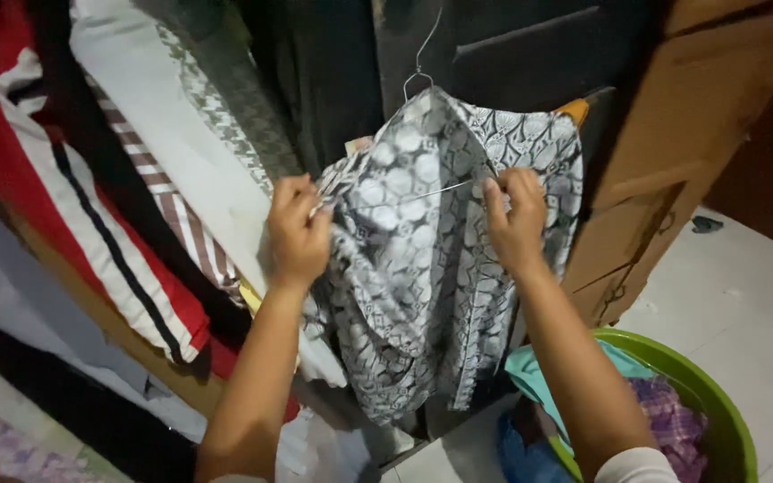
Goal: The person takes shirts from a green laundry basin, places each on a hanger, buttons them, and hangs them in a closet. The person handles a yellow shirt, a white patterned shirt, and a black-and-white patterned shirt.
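A grey-and-white patterned shirt hangs in front of me on a thin wire hanger, inside an open wardrobe. My left hand pinches the shirt's left shoulder together with the end of the hanger wire. My right hand grips the shirt's right shoulder and the hanger wire there. The shirt's body droops between my forearms. The hanger's hook points up toward dark clothes behind.
Several hung garments fill the wardrobe at left: a red, white and black striped one, a white one, dark ones. A brown wardrobe door stands open at right. A green basin of clothes sits on the white tiled floor.
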